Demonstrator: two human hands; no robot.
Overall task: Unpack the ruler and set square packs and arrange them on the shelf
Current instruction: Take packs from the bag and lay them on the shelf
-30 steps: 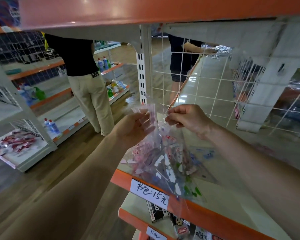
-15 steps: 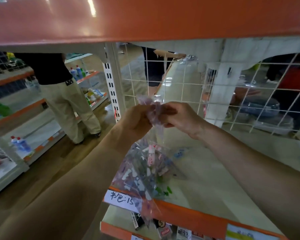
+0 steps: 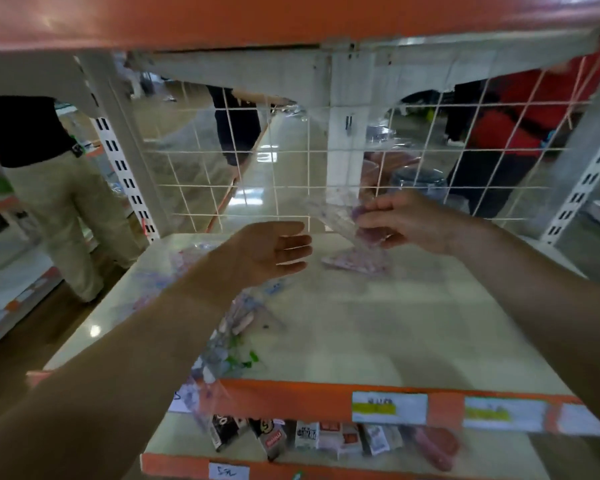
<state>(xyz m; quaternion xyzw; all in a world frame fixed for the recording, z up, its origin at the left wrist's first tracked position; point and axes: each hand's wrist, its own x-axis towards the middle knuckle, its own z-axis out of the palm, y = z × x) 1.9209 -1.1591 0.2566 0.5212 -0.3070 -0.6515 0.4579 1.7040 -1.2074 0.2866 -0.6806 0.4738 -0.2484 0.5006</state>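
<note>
My right hand (image 3: 400, 221) pinches a clear ruler and set square pack (image 3: 333, 216) and holds it above the back of the pale shelf board (image 3: 378, 327). Another pink-printed pack (image 3: 355, 263) lies on the board just below it. My left hand (image 3: 274, 251) hovers open, palm up, a little left of the held pack, with nothing in it. The clear outer bag with several packs inside (image 3: 222, 337) lies under my left forearm and hangs over the shelf's orange front edge (image 3: 291, 398).
A white wire grid (image 3: 274, 168) closes the shelf's back, with slotted uprights (image 3: 125, 174) at the sides. An orange shelf (image 3: 291, 15) sits close overhead. Small boxed goods (image 3: 305, 436) fill the shelf below. People stand in the aisles on the left (image 3: 59, 188) and behind the grid (image 3: 499, 133).
Both hands held the bag's top before. Now the bag lies on the shelf, my right hand holds a single pack further back, and my left hand has let go.
</note>
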